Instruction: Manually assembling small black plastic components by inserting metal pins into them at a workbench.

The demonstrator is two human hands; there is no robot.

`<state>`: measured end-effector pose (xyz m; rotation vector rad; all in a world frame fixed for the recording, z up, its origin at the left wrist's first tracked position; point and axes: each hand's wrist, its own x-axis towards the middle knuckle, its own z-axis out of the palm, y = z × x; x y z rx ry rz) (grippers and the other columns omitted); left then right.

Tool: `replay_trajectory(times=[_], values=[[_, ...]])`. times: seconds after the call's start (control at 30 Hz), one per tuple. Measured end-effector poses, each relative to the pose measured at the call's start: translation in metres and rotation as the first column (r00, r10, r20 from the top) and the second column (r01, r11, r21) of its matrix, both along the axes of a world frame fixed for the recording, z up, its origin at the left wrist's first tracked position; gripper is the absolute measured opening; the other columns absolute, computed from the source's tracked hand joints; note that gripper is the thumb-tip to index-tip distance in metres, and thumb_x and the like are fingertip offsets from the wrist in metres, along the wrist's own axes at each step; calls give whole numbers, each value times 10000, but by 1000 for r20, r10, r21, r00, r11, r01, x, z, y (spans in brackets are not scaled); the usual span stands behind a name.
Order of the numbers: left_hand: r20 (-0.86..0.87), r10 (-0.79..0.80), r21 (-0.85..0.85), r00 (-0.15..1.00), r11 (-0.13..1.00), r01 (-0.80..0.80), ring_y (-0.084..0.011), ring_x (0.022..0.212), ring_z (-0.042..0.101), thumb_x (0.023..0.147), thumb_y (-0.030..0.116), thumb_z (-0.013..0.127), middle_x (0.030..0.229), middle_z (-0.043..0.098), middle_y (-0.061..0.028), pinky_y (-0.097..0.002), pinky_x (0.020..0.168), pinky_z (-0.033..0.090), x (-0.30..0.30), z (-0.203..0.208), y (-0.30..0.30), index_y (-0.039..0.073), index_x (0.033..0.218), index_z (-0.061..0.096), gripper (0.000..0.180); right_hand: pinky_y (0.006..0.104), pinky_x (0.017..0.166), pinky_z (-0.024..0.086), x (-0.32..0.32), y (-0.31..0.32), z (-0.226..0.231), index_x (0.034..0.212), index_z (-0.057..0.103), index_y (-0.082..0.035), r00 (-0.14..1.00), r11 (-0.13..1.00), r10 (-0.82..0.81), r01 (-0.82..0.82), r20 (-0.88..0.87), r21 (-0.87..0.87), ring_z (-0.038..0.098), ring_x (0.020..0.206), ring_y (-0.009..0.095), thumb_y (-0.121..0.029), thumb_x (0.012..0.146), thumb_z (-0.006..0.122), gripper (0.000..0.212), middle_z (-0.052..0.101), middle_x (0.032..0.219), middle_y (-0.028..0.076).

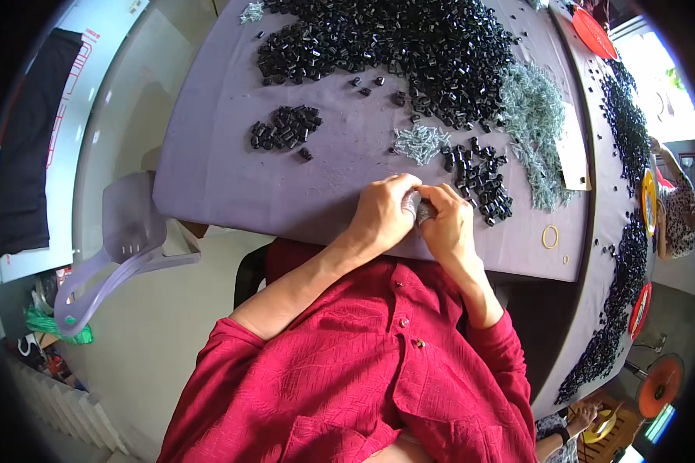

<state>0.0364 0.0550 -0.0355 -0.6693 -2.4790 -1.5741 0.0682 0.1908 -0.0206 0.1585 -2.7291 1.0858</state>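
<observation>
Hands: the left hand (378,214) and the right hand (446,224) are meeting at the near edge of the surface (232,170), knuckles almost touching.
Held piece: a small dark piece (415,208) is sitting between the two hands, mostly hidden; its exact shape cannot be told.
Left fingers: they are curling down and pressing together over the piece from the 9 o'clock side.
Right fingers: they are closing on the piece from the 3 o'clock side, pinching it against the left hand.
Large heap: a wide heap of black parts (394,46) is spreading across the far surface at 12 o'clock of the hands.
Small cluster: a small cluster of black parts (286,127) is lying well apart at 10 o'clock.
Near parts: a loose group of black parts (483,181) is lying just beside the right hand at 1 o'clock.
Screws: a small pile of silvery screws (419,143) is resting at 12 o'clock, near the hands, and a long band of screws (537,131) is running at 2 o'clock.
Ring: a yellow rubber band (550,237) is lying flat at 3 o'clock, apart from the right hand.
Clothing: the person is wearing a red shirt (347,363) with rolled sleeves.
Left of the surface: a clear plastic scoop (127,231) is jutting out at 9 o'clock.
</observation>
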Motion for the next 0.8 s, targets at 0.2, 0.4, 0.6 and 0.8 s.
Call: replay_trajectory(times=[0.2, 0.4, 0.6, 0.8], values=[[32, 3, -311, 999, 950, 7, -397, 708, 594, 681, 0, 573, 812, 581, -183, -463, 606, 498, 6, 5, 2, 20, 859, 485, 200, 338, 669, 505, -16, 7, 20, 891, 644, -24, 946, 925, -63, 175, 318, -338, 649, 725, 292, 79, 645, 554, 282, 656, 810, 142], [-73, 166, -334, 983, 925, -181, -376, 634, 592, 797, 75, 606, 697, 588, -189, -427, 563, 476, -22, 15, -45, 13, 764, 549, 91, 382, 677, 470, -45, -2, 22, 856, 654, -63, 997, 996, 29, -23, -68, 91, 576, 780, 309, 54, 629, 567, 270, 571, 804, 110], [-108, 273, -424, 956, 857, -292, -347, 582, 578, 785, 98, 653, 636, 579, -169, -410, 518, 447, -48, 14, -90, 12, 700, 529, 174, 384, 710, 463, -54, -7, 7, 845, 641, -58, 996, 978, 28, -11, -80, 209, 567, 825, 305, 46, 668, 574, 215, 558, 827, 113], [-103, 324, -443, 940, 831, -335, -328, 564, 578, 756, 131, 695, 607, 579, -147, -400, 514, 442, -56, 20, -97, 21, 688, 530, 210, 396, 697, 442, -58, -7, 7, 816, 586, -48, 993, 958, 77, -48, -91, 284, 537, 782, 315, 54, 673, 535, 183, 529, 796, 130]])
